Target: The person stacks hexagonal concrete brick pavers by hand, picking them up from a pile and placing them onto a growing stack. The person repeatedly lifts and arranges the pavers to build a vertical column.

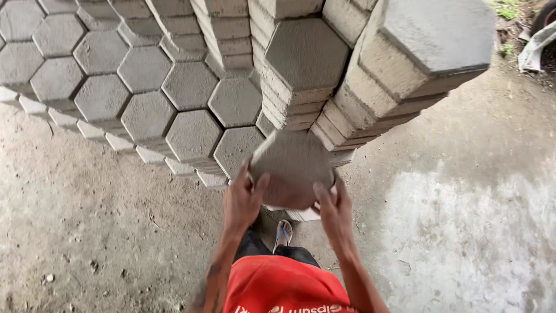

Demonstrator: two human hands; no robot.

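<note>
I hold a grey hexagonal concrete paving block point(292, 165) in both hands, in front of my body. My left hand point(243, 200) grips its lower left edge and my right hand point(333, 206) grips its lower right edge. The block is slightly blurred and hangs just before the stacks of hexagonal blocks point(191, 136). Taller stacks point(301, 64) rise right behind it, and the tallest stack point(428, 46) stands at the upper right.
Low stacks of hexagonal blocks point(101, 95) spread across the upper left. Bare concrete floor point(92, 232) lies at the left, and a paler patch of floor point(463, 232) at the right. My foot in a sandal point(283, 233) shows below the block.
</note>
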